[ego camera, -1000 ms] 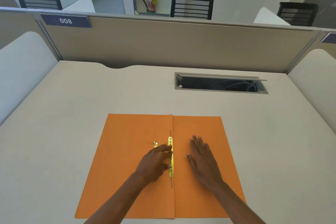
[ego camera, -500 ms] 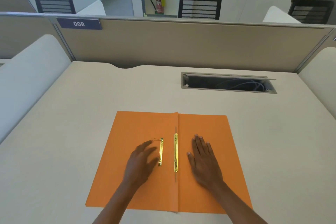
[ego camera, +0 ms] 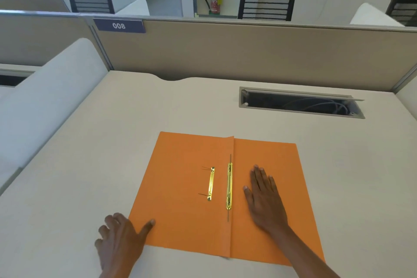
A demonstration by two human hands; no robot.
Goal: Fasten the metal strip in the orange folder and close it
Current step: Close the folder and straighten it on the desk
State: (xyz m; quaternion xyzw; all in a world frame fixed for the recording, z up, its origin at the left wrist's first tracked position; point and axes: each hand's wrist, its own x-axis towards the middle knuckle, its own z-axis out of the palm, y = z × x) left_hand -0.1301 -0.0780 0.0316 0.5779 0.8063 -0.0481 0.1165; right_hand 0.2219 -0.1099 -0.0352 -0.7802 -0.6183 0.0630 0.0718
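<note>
The orange folder lies open and flat on the desk. A gold metal strip runs along the fold at the centre. A second, shorter gold strip with two thin prongs pointing left lies loose on the left flap. My right hand rests flat, palm down, on the right flap beside the centre strip. My left hand sits at the folder's lower left corner, thumb on the orange edge, fingers spread on the desk, holding nothing.
The beige desk has an open cable slot at the back right. A partition wall labelled 008 closes the far side, and a white curved divider stands on the left.
My left hand has let go of the shorter strip and moved down and left to the folder's lower left corner. The right hand has stayed flat on the right flap.
</note>
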